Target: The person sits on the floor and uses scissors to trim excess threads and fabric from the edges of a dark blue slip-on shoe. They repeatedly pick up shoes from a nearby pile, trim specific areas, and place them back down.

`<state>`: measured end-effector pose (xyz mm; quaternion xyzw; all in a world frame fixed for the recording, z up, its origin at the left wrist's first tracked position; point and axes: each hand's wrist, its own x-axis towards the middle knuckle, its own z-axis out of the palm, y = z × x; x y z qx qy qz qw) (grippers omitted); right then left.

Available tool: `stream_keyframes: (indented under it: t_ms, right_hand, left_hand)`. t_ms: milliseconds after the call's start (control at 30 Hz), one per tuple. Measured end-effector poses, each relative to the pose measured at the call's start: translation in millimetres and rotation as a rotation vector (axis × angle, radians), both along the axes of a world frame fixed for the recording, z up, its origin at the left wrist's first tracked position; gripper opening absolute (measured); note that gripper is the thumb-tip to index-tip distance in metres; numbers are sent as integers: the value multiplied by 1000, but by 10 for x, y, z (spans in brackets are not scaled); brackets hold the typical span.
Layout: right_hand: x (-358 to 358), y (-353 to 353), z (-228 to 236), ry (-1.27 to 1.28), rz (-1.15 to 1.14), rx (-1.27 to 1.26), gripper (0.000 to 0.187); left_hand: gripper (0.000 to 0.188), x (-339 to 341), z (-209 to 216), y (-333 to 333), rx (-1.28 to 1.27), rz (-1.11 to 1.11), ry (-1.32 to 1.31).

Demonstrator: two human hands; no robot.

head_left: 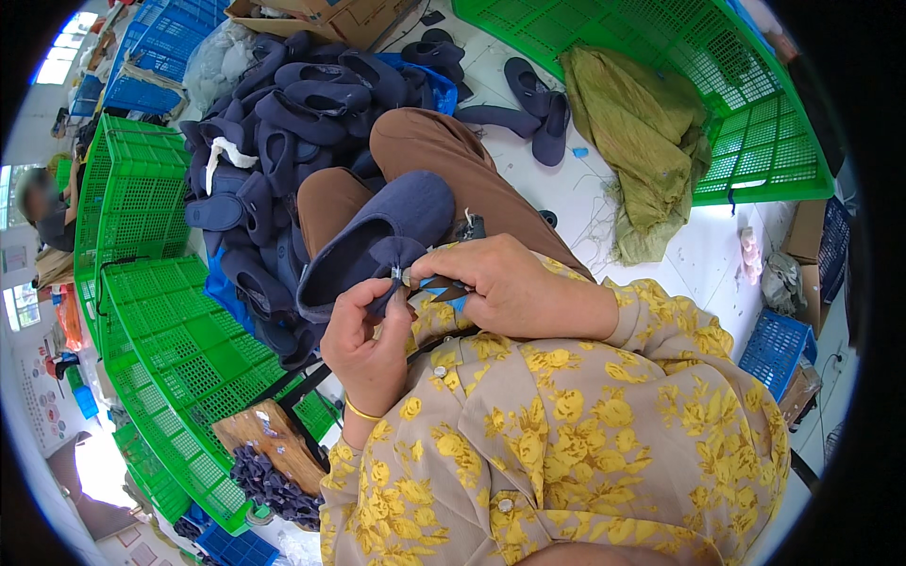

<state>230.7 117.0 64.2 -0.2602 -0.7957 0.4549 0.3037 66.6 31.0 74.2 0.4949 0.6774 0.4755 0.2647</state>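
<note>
A dark blue slipper lies across my lap on brown trousers. My left hand pinches the small bow on the slipper's front edge. My right hand is closed on a small pair of blue-handled snips, whose tip meets the bow right beside my left thumb. Both hands touch at the slipper's near rim. My yellow flowered sleeves fill the lower part of the view.
A heap of dark blue slippers lies ahead left. Green plastic crates stand at the left, another at the upper right. An olive cloth lies on the white floor. A wooden board with small dark bows lies lower left.
</note>
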Motion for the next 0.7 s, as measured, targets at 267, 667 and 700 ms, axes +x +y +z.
stream_keyframes:
  t_ms: [267, 667, 700]
  right_hand:
    - [3, -9, -71, 59, -22, -14, 41]
    - [5, -22, -77, 113, 6, -144, 46]
    - [-4, -32, -80, 139, 9, -161, 47]
  left_hand:
    - [14, -4, -7, -24, 54, -5, 19]
    - [16, -54, -34, -82, 128, -77, 168]
    - [16, -53, -30, -80, 137, -80, 177]
